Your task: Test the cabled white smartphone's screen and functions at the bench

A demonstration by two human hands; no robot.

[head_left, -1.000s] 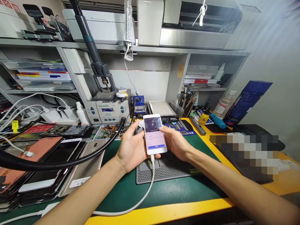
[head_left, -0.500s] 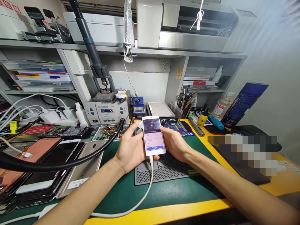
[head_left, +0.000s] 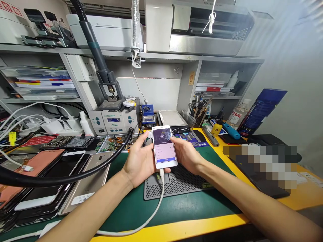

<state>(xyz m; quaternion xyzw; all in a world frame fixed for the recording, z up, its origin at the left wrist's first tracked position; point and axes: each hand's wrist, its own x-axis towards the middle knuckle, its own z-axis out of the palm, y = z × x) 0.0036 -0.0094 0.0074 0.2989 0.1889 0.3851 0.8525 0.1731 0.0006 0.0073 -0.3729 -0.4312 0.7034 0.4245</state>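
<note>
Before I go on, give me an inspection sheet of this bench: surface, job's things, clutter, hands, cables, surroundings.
Surface: green mat on yellow tabletop; gray perforated pad lies on the mat.
Job's things: white phone, screen lit, held above the pad.
Clutter: stacked phones at left, circuit boards behind; yellow bottle at right.
Hands: left hand holds the phone from beneath; right hand has its thumb at the screen's right edge, other fingers mostly hidden.
Cables: white cable plugged into the phone's lower end; black hose loops over the stacked phones.
Surroundings: gray shelves and a gray station with a display.
</note>
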